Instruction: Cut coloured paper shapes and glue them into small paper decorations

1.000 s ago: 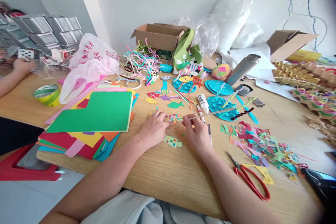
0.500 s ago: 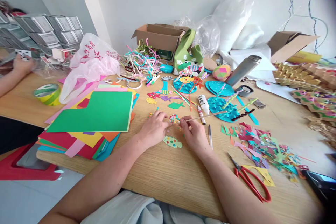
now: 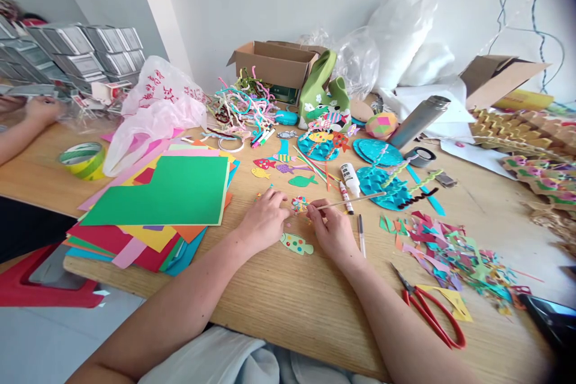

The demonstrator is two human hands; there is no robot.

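Brown wooden tabletop (image 3: 274, 297) — a thin beige wooden stick (image 3: 371, 196) is clamped in the right hand (image 3: 333, 231), slanted off rightward from a multicoloured paper-dot cluster (image 3: 299, 203); left hand (image 3: 264, 221)'s left of it, grip can't be told.

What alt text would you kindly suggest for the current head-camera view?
A bare right hand holds a thin, pale stick beside small multicoloured dots on a brown wooden table, the bare left hand opposite. Nearby lies a pale green spotted paper fish.
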